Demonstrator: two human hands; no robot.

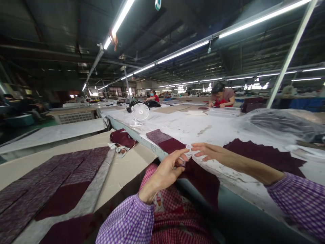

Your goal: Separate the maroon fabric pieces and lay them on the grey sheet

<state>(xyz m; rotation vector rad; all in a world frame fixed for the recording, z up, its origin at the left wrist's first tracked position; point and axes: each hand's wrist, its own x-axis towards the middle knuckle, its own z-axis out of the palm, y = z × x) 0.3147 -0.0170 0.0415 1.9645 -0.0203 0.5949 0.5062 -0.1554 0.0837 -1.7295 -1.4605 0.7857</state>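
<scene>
My left hand (167,167) is at the table's near edge, its thumb and fingers curled together. A small pale-purple bit shows at these fingertips, too small to name. Right beside them, a dark maroon fabric piece (203,181) drapes over the edge; whether the fingers grip its corner is hidden. My right hand (209,151) hovers just above that piece, fingers stretched out and holding nothing. Beyond my left hand lies another fabric piece (165,140), part speckled and part plain maroon. Under my right forearm a stack of maroon pieces with jagged edges (264,156) rests on the white table (203,130).
At left, a lower board (132,166) carries rows of speckled maroon panels (63,173) and a crumpled maroon cloth (123,139). A white fan (140,112) stands on the table. Clear plastic sheeting (286,122) lies at right. A co-worker (221,96) leans over the far side.
</scene>
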